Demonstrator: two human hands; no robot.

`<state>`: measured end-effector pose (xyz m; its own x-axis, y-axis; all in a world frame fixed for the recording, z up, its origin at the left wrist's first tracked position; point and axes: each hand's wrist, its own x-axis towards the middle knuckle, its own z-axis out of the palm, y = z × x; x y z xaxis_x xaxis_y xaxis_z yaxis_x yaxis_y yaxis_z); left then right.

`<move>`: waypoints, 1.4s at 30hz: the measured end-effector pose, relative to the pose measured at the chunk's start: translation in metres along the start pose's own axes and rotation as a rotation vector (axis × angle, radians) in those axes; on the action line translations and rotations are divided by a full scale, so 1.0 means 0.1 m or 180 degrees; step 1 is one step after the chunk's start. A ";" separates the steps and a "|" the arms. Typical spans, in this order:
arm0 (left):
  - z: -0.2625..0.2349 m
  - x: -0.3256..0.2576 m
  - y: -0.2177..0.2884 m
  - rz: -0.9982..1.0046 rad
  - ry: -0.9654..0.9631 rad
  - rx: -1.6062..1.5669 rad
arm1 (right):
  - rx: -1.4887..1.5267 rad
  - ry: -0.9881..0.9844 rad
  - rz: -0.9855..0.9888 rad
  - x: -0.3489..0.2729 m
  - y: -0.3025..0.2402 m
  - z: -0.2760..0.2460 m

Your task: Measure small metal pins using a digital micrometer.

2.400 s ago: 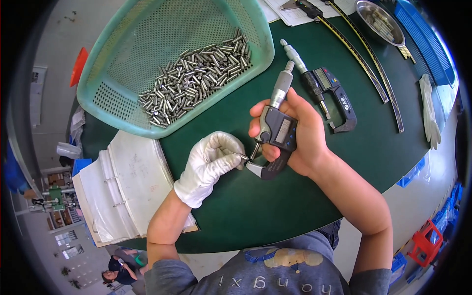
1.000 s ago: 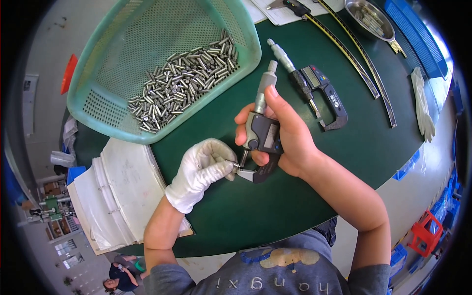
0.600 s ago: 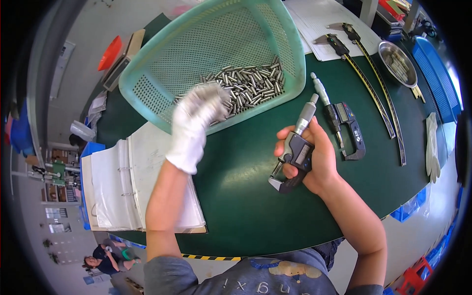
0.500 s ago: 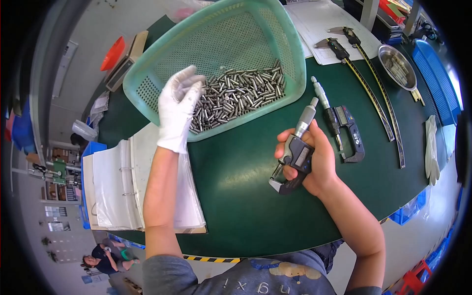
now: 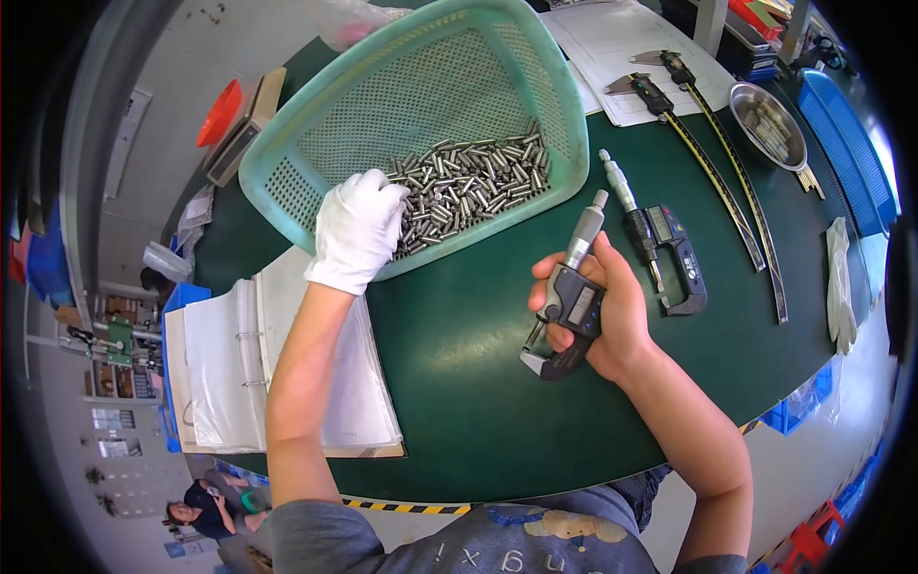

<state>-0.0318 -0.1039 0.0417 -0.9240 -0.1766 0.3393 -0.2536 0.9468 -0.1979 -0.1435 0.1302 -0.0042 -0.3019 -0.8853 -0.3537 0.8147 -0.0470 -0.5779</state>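
Observation:
My left hand (image 5: 359, 230), in a white glove, reaches over the near rim of a green plastic basket (image 5: 566, 96). Its fingers are curled down at the left edge of a heap of short steel pins (image 5: 473, 187), and what they pinch is hidden. My bare right hand (image 5: 612, 320) is closed around a digital micrometer (image 5: 577, 301), held above the table with its thimble up and its small frame pointing down. A second digital micrometer (image 5: 669, 249) lies on the green table (image 5: 449, 383) just right of it.
Two digital calipers (image 5: 712, 158) lie at the right, near a metal bowl (image 5: 770, 129) of small rods and a white glove (image 5: 840, 287). Papers (image 5: 622, 48) lie at the back. An open ring binder (image 5: 258, 354) lies left; a person (image 5: 206, 507) is visible far off.
My left hand has come down into the basket's heap, its fingers going from spread to curled. The right hand still holds the micrometer, nearly unmoved.

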 end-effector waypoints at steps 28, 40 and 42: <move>-0.02 -0.62 1.10 -0.2228 -0.1290 -0.6473 | 0.0540 -0.0093 0.0037 0.00 -0.04 -0.06; -0.05 -0.62 1.10 -0.2242 -0.1449 -0.6154 | 0.0454 -0.0077 -0.0004 0.00 -0.04 -0.03; -0.04 -0.63 1.10 -0.2187 -0.1453 -0.6108 | 0.0459 -0.0076 -0.0016 0.01 -0.03 -0.04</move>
<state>-0.0006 0.0122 0.0028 -0.8958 -0.2944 -0.3329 -0.2363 -0.3187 0.9179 -0.1476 0.1313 -0.0056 -0.2957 -0.8956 -0.3325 0.8764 -0.1159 -0.4674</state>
